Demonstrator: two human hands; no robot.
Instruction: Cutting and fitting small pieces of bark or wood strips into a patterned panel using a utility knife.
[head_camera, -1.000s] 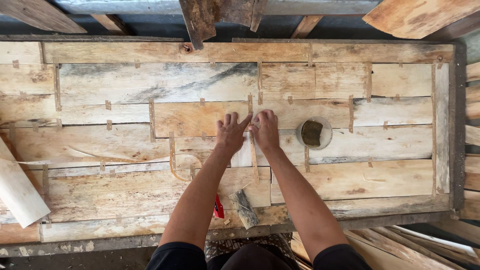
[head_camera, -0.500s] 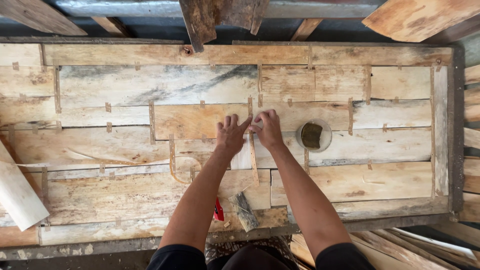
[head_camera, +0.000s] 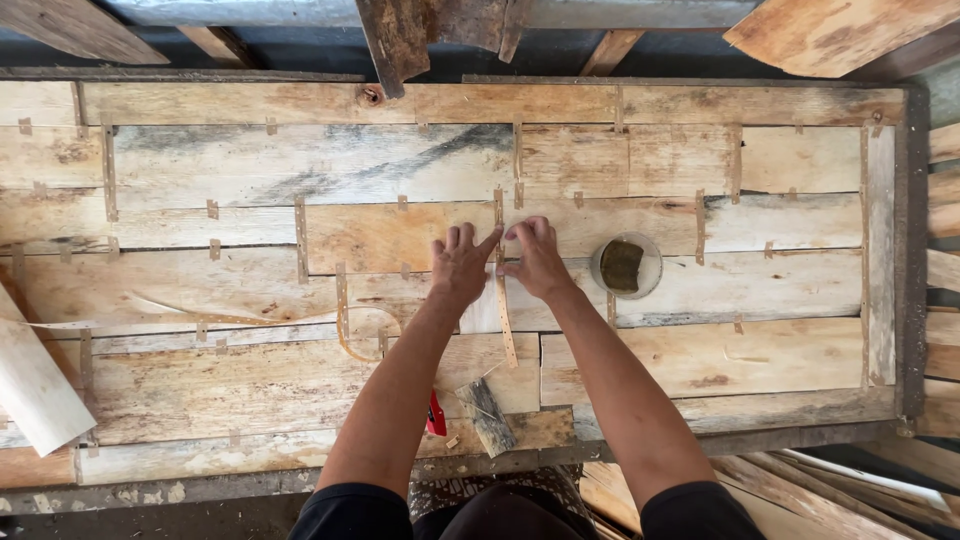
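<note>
Both my hands rest side by side on a sheet of thin wood veneer pieces (head_camera: 380, 235) joined with short strips of brown tape. My left hand (head_camera: 460, 265) lies flat, fingers spread, just left of a vertical seam. My right hand (head_camera: 538, 258) presses its fingertips on the same seam, where a narrow tape strip (head_camera: 505, 320) runs down toward me. Neither hand grips anything that I can see.
A small round dish with a dark sponge (head_camera: 625, 266) sits right of my right hand. A taped tool handle (head_camera: 487, 415) and a red object (head_camera: 436, 415) lie near my body. A loose tape ribbon (head_camera: 345, 335) curls at left. A pale board (head_camera: 35, 385) leans at far left.
My hands stay at the seam; the fingers shift slightly along the tape strip. Nothing else moves.
</note>
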